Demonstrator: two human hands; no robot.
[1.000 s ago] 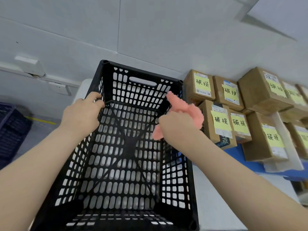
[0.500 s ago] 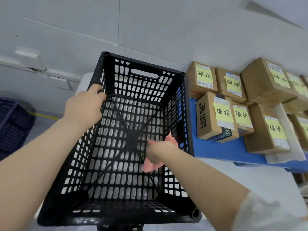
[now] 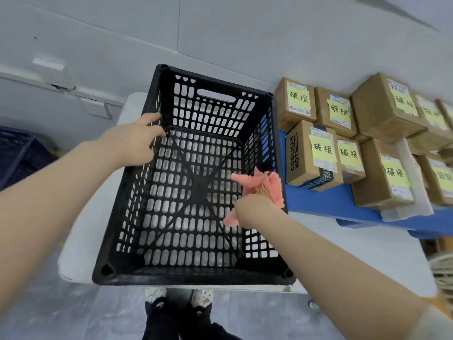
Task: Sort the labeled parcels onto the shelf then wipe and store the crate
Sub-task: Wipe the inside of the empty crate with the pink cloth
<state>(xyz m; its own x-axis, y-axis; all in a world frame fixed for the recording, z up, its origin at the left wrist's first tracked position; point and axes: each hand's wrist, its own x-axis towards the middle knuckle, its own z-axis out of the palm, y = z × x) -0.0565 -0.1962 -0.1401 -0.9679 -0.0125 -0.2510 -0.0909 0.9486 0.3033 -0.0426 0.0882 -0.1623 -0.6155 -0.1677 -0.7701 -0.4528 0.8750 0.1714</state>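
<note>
The right hand [image 3: 255,212] grips the pink cloth [image 3: 267,186], which has risen from low inside the crate [image 3: 196,273] to the top of its right wall. The left hand [image 3: 137,141] still has its fingers curled over the left wall. The crate stands on the white table [image 3: 83,241], with the labeled parcels [image 3: 316,153] just to its right.

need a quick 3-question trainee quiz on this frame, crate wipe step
1. True or false: parcels lie inside the crate.
2. The right hand holds: A) a pink cloth B) a parcel C) nothing.
3. Which crate wall does the left hand grip?

Key: 1 false, the crate is empty and the parcels sit on the blue shelf; 2 A; 3 the left wall.
</note>
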